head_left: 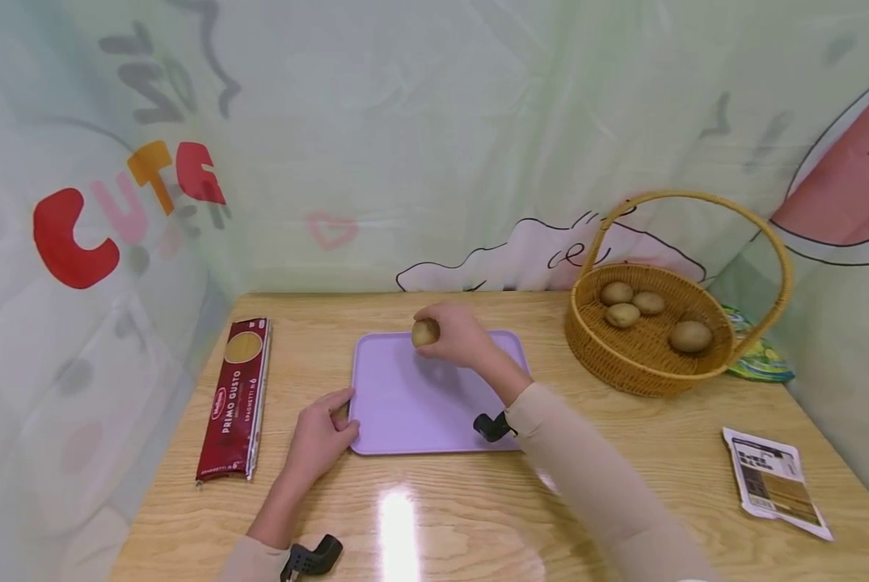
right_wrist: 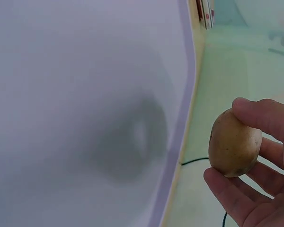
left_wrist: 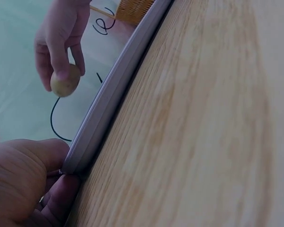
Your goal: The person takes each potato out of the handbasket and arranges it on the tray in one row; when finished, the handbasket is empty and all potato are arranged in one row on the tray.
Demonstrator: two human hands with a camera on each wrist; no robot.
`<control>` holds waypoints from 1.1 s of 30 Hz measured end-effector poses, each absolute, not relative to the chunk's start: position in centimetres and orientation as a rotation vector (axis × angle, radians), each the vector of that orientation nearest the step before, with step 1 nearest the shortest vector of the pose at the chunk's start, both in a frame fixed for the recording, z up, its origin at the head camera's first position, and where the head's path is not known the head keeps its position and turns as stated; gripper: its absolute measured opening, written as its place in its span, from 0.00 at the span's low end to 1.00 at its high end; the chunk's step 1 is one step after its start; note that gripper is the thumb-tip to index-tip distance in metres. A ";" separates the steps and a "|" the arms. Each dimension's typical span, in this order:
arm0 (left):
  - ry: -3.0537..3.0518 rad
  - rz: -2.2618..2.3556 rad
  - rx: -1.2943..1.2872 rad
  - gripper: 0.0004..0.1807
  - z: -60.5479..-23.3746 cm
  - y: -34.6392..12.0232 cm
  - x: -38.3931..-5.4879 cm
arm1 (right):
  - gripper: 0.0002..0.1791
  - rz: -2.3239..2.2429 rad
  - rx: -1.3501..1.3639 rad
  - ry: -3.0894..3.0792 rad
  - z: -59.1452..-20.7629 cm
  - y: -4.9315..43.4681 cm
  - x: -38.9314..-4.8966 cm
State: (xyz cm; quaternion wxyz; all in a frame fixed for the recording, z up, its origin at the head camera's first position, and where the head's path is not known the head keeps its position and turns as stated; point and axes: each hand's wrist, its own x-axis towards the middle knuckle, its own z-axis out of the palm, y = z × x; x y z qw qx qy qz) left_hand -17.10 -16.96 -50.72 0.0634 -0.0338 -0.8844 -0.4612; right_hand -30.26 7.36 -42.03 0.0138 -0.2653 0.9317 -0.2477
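My right hand [head_left: 457, 335] holds a potato [head_left: 425, 332] above the far part of a purple tray [head_left: 434, 404]. In the right wrist view, thumb and fingers curl round the potato [right_wrist: 235, 144], and its shadow falls on the tray [right_wrist: 85, 94]. At the tray's left side, my left hand [head_left: 321, 436] pinches the rim. Seen from the left wrist, the thumb lies on top of the tray's edge [left_wrist: 104, 99] and the fingers of that hand [left_wrist: 23, 179] tuck below it.
A wicker basket [head_left: 616, 368] with several potatoes [head_left: 691, 336] stands at the right, a green packet [head_left: 765, 360] behind it. A red spaghetti pack [head_left: 234, 400] lies on the left of the wooden table [head_left: 463, 517]. Nearer on the right is a white and brown packet [head_left: 776, 482].
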 end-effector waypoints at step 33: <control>-2.639 -1.382 -0.129 0.27 -50.6 -17.0 -17.2 | 0.32 -0.681 -0.890 2.801 -45.3 -0.3 -31.3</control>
